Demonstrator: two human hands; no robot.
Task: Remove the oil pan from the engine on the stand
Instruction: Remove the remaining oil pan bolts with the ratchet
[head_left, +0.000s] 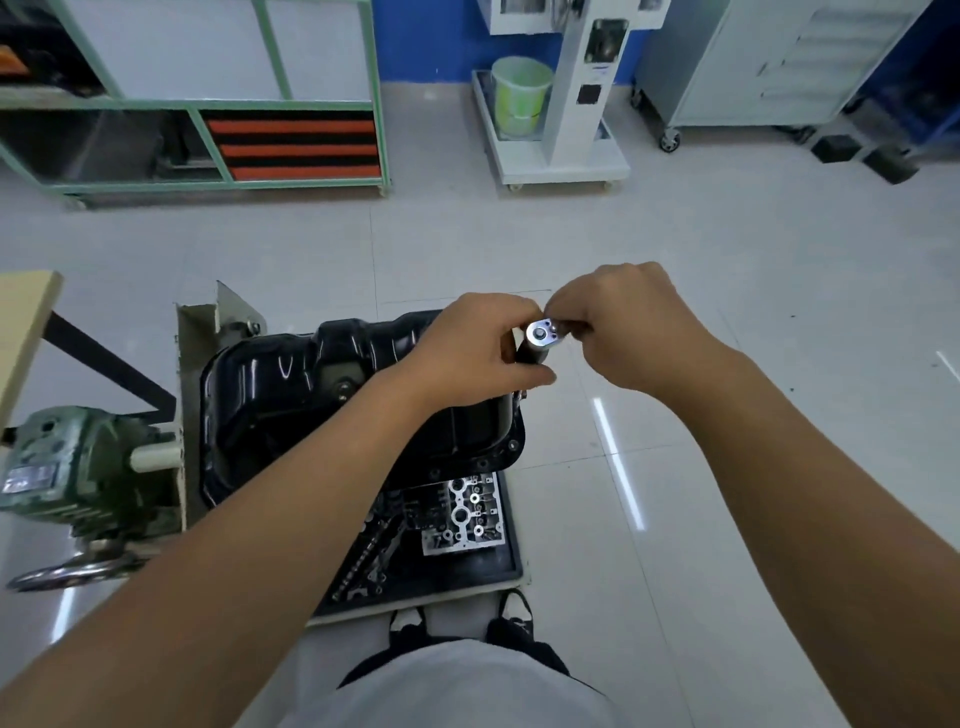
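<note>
The black oil pan (291, 374) faces up on the engine, which is mounted on the stand (195, 332). Both hands are raised above the pan's far right corner. My left hand (467, 348) grips the dark handle of a ratchet wrench. Its shiny round head (541, 332) shows between the hands. My right hand (623, 327) pinches the ratchet head with its fingertips. Bolt holes line the pan's right flange (511, 447).
A green gearbox with a hand wheel (78, 467) sits at the stand's left. A black drip tray (498, 566) with metal engine parts lies below the engine. A green-framed shelf cart (208, 109) and a white wheeled unit with a bucket (519, 93) stand farther back on the tiled floor.
</note>
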